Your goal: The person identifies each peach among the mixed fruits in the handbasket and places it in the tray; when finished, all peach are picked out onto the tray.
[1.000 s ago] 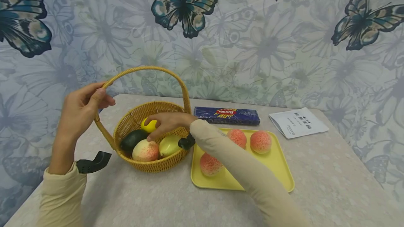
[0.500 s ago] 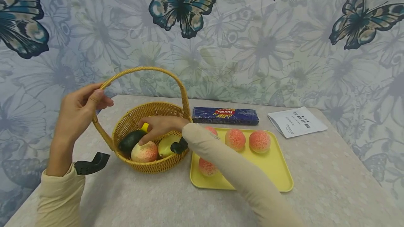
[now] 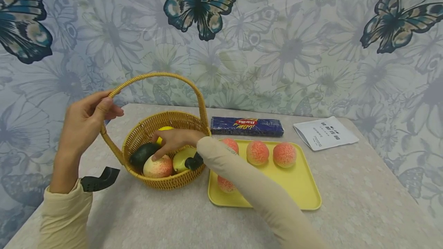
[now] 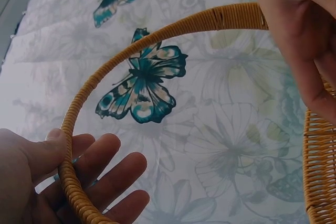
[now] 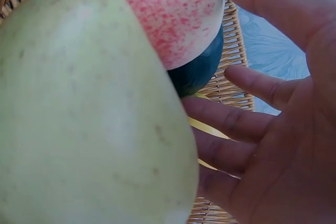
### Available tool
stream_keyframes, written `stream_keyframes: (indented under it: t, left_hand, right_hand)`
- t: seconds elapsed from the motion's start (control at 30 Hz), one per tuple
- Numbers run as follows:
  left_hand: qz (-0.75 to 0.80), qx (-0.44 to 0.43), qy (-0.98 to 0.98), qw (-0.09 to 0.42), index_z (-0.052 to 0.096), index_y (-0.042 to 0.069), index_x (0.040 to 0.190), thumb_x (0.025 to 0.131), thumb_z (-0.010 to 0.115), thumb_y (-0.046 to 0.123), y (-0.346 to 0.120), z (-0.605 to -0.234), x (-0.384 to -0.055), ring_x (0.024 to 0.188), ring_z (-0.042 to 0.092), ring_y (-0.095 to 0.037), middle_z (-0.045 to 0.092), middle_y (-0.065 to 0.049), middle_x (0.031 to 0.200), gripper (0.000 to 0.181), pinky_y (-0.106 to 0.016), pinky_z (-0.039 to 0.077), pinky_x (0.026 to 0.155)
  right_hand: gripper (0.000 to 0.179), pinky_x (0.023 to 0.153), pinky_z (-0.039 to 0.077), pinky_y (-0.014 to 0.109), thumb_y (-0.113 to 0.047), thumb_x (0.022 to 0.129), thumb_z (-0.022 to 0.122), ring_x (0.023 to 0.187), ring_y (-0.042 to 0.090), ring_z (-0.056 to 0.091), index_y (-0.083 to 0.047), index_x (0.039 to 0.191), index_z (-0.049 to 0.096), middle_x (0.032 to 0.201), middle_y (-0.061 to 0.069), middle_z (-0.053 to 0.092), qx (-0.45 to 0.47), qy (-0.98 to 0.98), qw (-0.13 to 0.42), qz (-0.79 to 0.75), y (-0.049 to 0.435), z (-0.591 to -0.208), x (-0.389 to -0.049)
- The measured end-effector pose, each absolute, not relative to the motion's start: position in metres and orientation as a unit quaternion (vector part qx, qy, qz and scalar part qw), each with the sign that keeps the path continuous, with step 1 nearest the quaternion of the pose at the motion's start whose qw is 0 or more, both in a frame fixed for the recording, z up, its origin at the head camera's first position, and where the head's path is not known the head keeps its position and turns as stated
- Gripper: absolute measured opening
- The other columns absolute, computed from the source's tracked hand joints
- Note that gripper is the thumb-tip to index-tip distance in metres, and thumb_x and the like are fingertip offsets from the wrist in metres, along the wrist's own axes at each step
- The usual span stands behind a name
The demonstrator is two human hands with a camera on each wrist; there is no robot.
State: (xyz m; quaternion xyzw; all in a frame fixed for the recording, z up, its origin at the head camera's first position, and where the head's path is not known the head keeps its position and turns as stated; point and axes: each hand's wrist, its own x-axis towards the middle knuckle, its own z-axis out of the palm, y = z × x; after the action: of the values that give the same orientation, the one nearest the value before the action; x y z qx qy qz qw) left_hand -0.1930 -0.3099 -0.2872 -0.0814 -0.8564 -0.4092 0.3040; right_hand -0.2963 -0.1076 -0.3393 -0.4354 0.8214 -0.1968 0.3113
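In the head view my left hand [image 3: 81, 120] pinches the left side of the handle [image 3: 155, 74] of a wicker basket [image 3: 166, 183]. The left wrist view shows the thumb against that handle, with the fingers behind it. My right hand [image 3: 174, 140] is down inside the basket, its thumb tip touching a pale peach with red speckles [image 3: 158, 167]. Its other fingers stretch out fairly straight behind the peach. Beside it lie a dark green avocado-like fruit [image 3: 143, 155], a yellow-green pear [image 5: 94, 108] and a yellow fruit [image 3: 166, 128], partly hidden by the hand.
Right of the basket, a yellow tray [image 3: 294, 187] bears several red-speckled peaches [image 3: 257, 153], partly covered by the right sleeve [image 3: 249, 180]. Behind it lies a blue Barilla pack [image 3: 247, 126]. A white printed pouch [image 3: 327, 133] lies at the back right.
My right hand has moved slightly left and deeper into the basket, its thumb further over onto the peach. The left hand keeps its hold on the handle.
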Motion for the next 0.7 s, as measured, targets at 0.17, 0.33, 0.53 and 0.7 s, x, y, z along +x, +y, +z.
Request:
stream_keyframes:
  t: [0.17, 0.33, 0.53, 0.7]
  left_hand:
    - [-0.41, -0.079, -0.857, 0.303, 0.057, 0.003, 0.131, 0.101, 0.049, 0.02, -0.31, -0.286, -0.193, 0.077, 0.064, 0.006, 0.066, 0.015, 0.077, 0.036, -0.006, 0.048, 0.07]
    - [-0.408, -0.079, -0.858, 0.303, 0.057, 0.003, 0.132, 0.101, 0.049, 0.021, -0.311, -0.285, -0.195, 0.076, 0.064, 0.007, 0.066, 0.016, 0.077, 0.036, -0.006, 0.048, 0.07]
    - [-0.406, -0.084, -0.858, 0.303, 0.057, 0.002, 0.131, 0.101, 0.049, 0.02, -0.313, -0.284, -0.2, 0.076, 0.063, 0.007, 0.066, 0.016, 0.077, 0.036, -0.006, 0.048, 0.069]
    - [-0.409, -0.089, -0.857, 0.3, 0.057, 0.001, 0.131, 0.101, 0.049, 0.02, -0.314, -0.283, -0.203, 0.076, 0.063, 0.007, 0.066, 0.016, 0.077, 0.036, -0.006, 0.048, 0.07]
  right_hand:
    - [0.061, 0.086, 0.043, 0.019, -0.044, 0.085, 0.069, 0.11, 0.004, 0.051, -0.021, 0.134, 0.042, 0.126, -0.004, 0.052, -0.434, 0.818, 0.328, -0.187, -0.109, -0.341, -0.295]
    - [0.062, 0.088, 0.042, 0.02, -0.045, 0.083, 0.071, 0.108, 0.005, 0.048, -0.021, 0.133, 0.043, 0.126, -0.006, 0.048, -0.434, 0.819, 0.335, -0.17, -0.11, -0.34, -0.294]
    - [0.062, 0.09, 0.04, 0.018, -0.046, 0.084, 0.07, 0.113, 0.004, 0.046, -0.018, 0.135, 0.046, 0.132, -0.006, 0.047, -0.445, 0.82, 0.329, -0.147, -0.112, -0.34, -0.296]
    - [0.062, 0.089, 0.04, 0.018, -0.044, 0.083, 0.07, 0.111, 0.006, 0.047, -0.017, 0.134, 0.047, 0.127, -0.007, 0.049, -0.459, 0.814, 0.33, -0.136, -0.112, -0.34, -0.299]
